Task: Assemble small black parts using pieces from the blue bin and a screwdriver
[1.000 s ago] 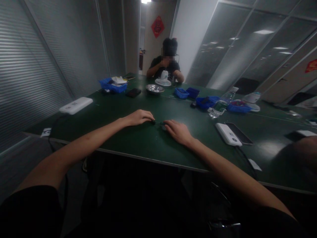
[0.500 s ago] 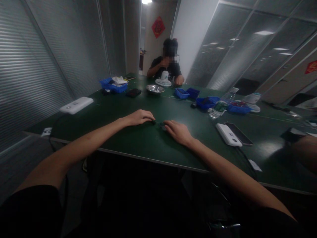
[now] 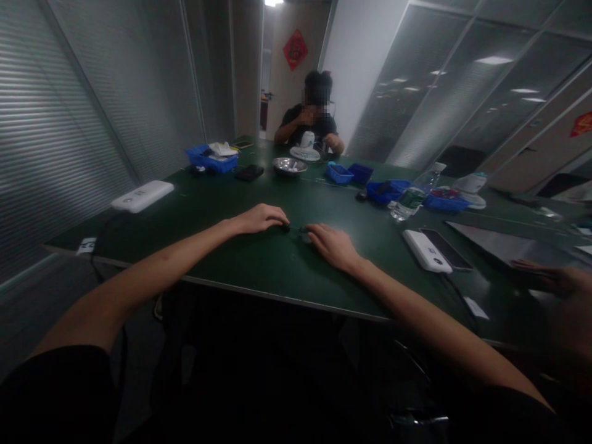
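Note:
My left hand (image 3: 261, 219) rests on the green tabletop (image 3: 259, 265), its fingers bent and pinched on a small black piece (image 3: 286, 227), too small to name. A short gap to the right, my right hand (image 3: 333, 245) lies low on the table. Its fingertips are closed on a small dark greenish piece (image 3: 303, 230), of which only the end shows. Between the two pieces runs what looks like a faint thin line; whether it joins them I cannot tell.
White power bank (image 3: 143, 196) at left; another power bank (image 3: 426, 251) beside a phone (image 3: 446, 249) at right. Farther back stand a metal bowl (image 3: 289, 166), blue trays (image 3: 340, 174), a water bottle (image 3: 409, 202) and a fan (image 3: 305, 153). Another person's hand (image 3: 571, 280) holds a dark flat panel (image 3: 504, 246).
My hands stay nearly still. At the right, the other person's hand has brought a dark flat panel over the table. The person across has raised a hand slightly beside the fan.

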Demonstrator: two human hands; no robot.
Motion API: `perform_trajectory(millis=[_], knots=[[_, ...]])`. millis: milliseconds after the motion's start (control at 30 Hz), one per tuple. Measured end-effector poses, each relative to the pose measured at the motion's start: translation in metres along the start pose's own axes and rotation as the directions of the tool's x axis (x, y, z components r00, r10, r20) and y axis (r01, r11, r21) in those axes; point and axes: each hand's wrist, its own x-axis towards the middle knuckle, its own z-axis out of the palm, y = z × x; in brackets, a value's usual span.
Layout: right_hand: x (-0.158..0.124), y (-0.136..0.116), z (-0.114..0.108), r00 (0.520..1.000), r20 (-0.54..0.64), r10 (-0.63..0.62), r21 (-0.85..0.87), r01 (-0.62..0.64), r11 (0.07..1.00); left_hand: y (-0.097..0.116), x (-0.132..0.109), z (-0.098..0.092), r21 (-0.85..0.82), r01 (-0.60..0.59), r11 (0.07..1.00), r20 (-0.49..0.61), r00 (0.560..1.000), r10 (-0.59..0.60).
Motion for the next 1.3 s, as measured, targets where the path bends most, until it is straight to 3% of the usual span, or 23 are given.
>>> perform_trajectory(millis=[433, 800, 1300], knots=[[0.003, -0.007, -0.001, 1.000, -0.009, -0.012, -0.054, 0.011, 0.998, 0.009, 0.001, 0.001, -0.015, -0.007, 1.000, 0.018, 1.000, 0.007], [0.006, -0.011, 0.003, 0.998, -0.063, -0.006, -0.026, 0.005, 1.000, 0.003, 0.000, 0.002, -0.048, 0.003, 0.999, 0.007, 1.000, -0.002], [0.006, -0.022, -0.002, 1.000, -0.016, 0.016, -0.094, -0.017, 0.995, 0.000, 0.000, 0.003, -0.187, 0.102, 0.977, -0.004, 0.994, -0.105]])
